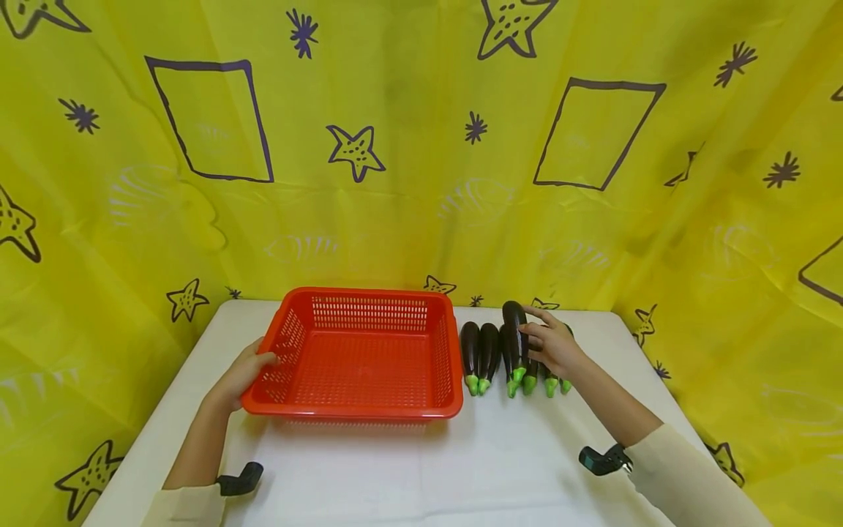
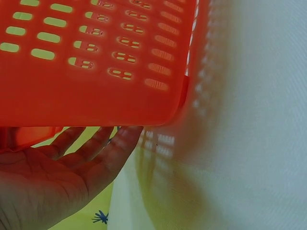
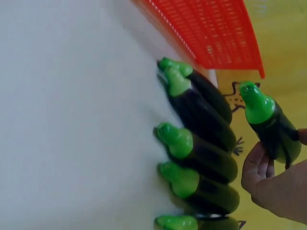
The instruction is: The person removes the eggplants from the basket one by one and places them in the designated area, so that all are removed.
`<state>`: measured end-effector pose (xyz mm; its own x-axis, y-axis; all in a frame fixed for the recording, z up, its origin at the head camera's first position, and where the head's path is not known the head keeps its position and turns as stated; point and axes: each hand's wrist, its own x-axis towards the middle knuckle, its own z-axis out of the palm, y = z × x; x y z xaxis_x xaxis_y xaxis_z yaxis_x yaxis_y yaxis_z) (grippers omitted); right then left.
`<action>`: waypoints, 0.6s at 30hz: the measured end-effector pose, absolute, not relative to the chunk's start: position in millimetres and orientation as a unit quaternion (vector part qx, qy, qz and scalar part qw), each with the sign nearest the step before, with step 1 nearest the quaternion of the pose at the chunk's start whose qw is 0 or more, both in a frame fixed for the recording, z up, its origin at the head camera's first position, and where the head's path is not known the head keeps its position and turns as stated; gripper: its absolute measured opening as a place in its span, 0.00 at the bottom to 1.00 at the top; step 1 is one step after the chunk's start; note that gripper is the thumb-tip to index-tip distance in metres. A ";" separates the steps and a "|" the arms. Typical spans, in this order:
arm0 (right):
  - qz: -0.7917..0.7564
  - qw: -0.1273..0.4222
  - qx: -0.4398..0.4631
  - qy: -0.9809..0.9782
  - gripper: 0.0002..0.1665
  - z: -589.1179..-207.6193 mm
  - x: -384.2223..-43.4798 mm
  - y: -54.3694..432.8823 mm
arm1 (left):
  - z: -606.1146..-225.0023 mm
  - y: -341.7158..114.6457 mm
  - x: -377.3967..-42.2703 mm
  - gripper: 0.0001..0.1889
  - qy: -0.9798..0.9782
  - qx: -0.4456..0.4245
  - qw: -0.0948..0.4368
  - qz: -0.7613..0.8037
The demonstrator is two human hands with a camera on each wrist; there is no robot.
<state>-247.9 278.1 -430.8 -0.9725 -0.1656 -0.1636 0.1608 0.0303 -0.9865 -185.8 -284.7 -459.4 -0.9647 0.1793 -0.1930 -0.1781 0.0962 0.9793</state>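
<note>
On the left of the white table stands a red plastic basket (image 1: pixel 352 413), its perforated walls and bare floor visible. My left hand (image 1: pixel 240 377) grips its left rim, thumb over the edge; in the left wrist view the fingers (image 2: pixel 103 155) reach up against the rim. To the right of the basket, my right hand (image 1: pixel 556 350) holds a dark purple eggplant (image 1: pixel 514 329), raised above the others with its green stem end toward me. Several more eggplants (image 1: pixel 470 348) lie side by side under and around that hand, partly hidden by it.
The white tabletop (image 1: pixel 500 468) extends in front of the basket and eggplants. Behind and at both sides hangs a yellow curtain (image 1: pixel 408 234) with starfish drawings, close to the table's back edge. The basket's right wall stands close to the leftmost eggplant.
</note>
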 end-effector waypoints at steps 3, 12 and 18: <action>-0.687 0.109 0.003 0.719 0.38 -435.7 -249.2 286.4 | -458.7 -284.5 -184.9 0.31 0.729 0.000 0.133 0.672; -0.681 0.075 0.016 0.728 0.36 -439.9 -245.3 308.8 | -460.6 -285.2 -186.6 0.31 0.728 0.003 0.131 0.673; -0.701 0.054 0.036 0.711 0.34 -441.7 -242.7 322.1 | -460.6 -285.1 -187.3 0.31 0.728 0.004 0.126 0.674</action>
